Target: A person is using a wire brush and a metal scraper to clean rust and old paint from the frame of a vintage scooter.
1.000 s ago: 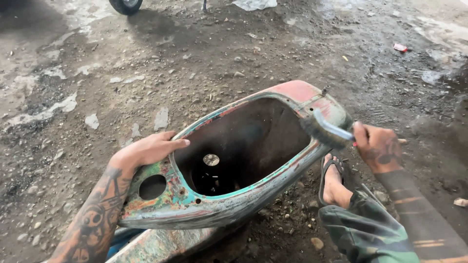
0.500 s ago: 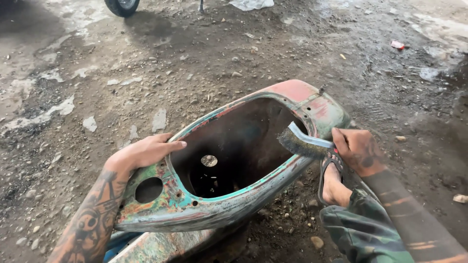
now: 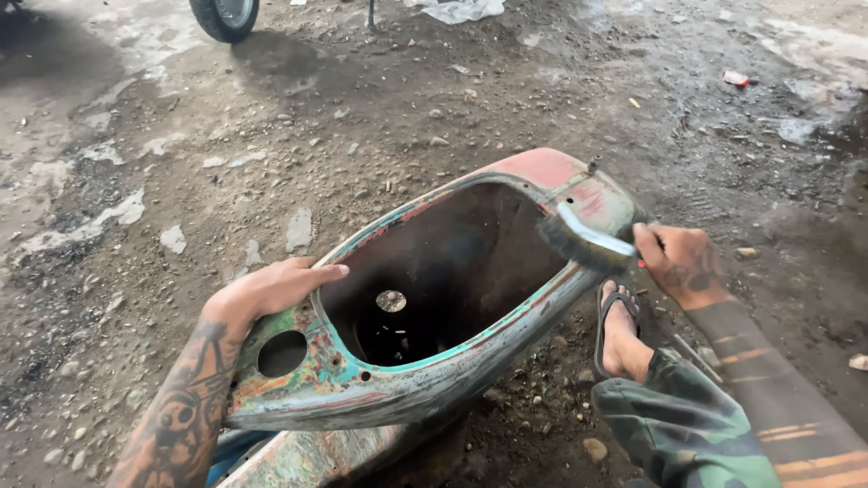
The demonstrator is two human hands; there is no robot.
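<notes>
On dirt: shell (image 3: 425,361) long axis lower-left to upper-right | left hand (image 3: 271,289) flat on rim | right hand (image 3: 683,262) grips brush (image 3: 583,239)

Soft even daylight without hard glare, brighter pale patches on the ground (image 3: 108,217) at upper left and upper right, deep shadow inside the hollow metal shell (image 3: 452,271), dark shade under the tyre (image 3: 226,16), slight motion blur on the brush (image 3: 583,239), mild wide-angle stretching at edges
</notes>
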